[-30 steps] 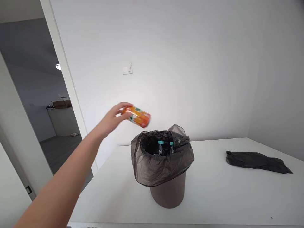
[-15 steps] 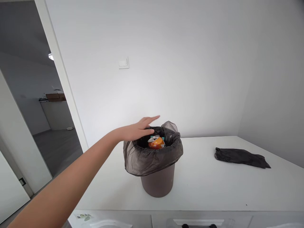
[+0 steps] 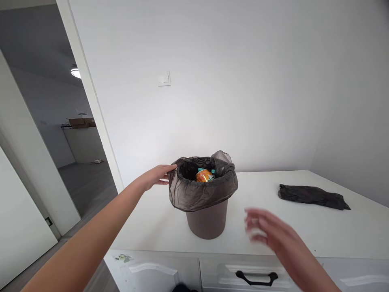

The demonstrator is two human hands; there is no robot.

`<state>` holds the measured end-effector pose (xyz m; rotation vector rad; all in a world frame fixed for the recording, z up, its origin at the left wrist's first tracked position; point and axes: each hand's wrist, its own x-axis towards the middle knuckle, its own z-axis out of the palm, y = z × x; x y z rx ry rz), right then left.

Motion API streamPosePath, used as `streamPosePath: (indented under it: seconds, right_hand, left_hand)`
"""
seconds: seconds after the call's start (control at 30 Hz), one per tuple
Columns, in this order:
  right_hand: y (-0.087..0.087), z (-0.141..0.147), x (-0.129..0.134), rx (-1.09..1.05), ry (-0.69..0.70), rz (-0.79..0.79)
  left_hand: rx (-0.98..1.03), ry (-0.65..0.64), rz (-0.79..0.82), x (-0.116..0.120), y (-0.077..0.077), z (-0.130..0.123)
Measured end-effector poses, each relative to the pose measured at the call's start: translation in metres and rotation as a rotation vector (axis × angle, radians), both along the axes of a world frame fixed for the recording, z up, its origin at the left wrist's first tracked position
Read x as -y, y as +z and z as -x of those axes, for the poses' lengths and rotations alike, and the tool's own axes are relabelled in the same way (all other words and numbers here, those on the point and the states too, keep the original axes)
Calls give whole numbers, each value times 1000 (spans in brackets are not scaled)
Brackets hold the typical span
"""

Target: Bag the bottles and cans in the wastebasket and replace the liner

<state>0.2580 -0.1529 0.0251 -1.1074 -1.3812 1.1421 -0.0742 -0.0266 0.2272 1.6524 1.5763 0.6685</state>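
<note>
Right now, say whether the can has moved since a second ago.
Yes. Against the bin, the can went down and right, from above the bin's left side to inside.

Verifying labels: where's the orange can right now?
In the head view, just right of centre, the orange can is inside the lined bin, by two teal caps, right of the left hand.

I count two hands (image 3: 155, 177) (image 3: 269, 230), two dark bags (image 3: 202, 197) (image 3: 313, 196), one of them near the back right corner of the counter (image 3: 258, 188); one bin (image 3: 208, 223) near its front edge, one orange can (image 3: 204, 175), two teal caps (image 3: 200, 169) (image 3: 213, 171).
</note>
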Motion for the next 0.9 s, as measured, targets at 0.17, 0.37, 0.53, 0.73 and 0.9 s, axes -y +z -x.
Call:
streamPosePath:
  seconds: [0.17,0.37,0.53,0.73,0.9]
  right_hand:
    - [52,9,-97,-452,-38,323]
    - [72,20,-131,-588,17,377]
    - [117,16,-159,-611,-78,107]
    - [171,62,-172,-384,-13,-75]
    - [193,95,-149,-25,356,-170]
  left_hand:
    - [-33,53,-232,3,14,-25]
    - [22,97,-273,0,36,-47]
    - [70,115,-336,-2,43,-55]
    - [43,16,-413,4,45,-78]
    - [-138,-205,-607,12,39,-86]
